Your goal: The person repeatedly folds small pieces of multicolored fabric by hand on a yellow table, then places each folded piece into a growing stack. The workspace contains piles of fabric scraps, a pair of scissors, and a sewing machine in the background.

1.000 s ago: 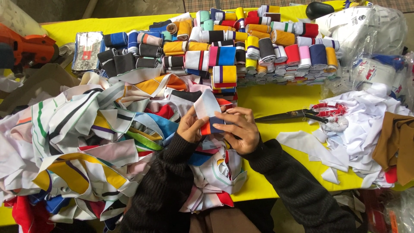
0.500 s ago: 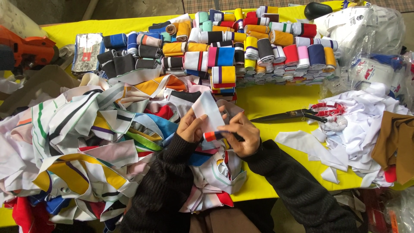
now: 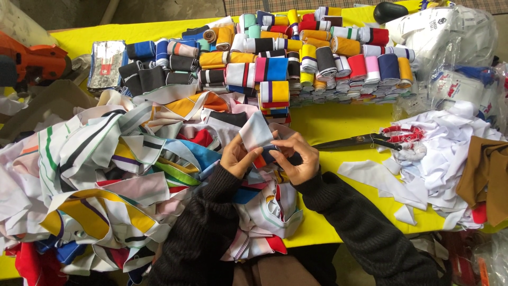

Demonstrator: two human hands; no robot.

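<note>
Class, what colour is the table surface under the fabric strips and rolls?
Bright yellow: the table shows best in the head view, between the rolls and the scissors.

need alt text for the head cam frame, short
Both hands, left hand and right hand, hold a white fabric strip over a yellow table. A heap of loose multicoloured strips lies on the left, rows of rolled strips along the back, and scissors beside white scraps on the right.

A bright yellow table (image 3: 338, 124) fills the view — grey concrete floor (image 3: 159, 10) beyond its far edge.
</note>
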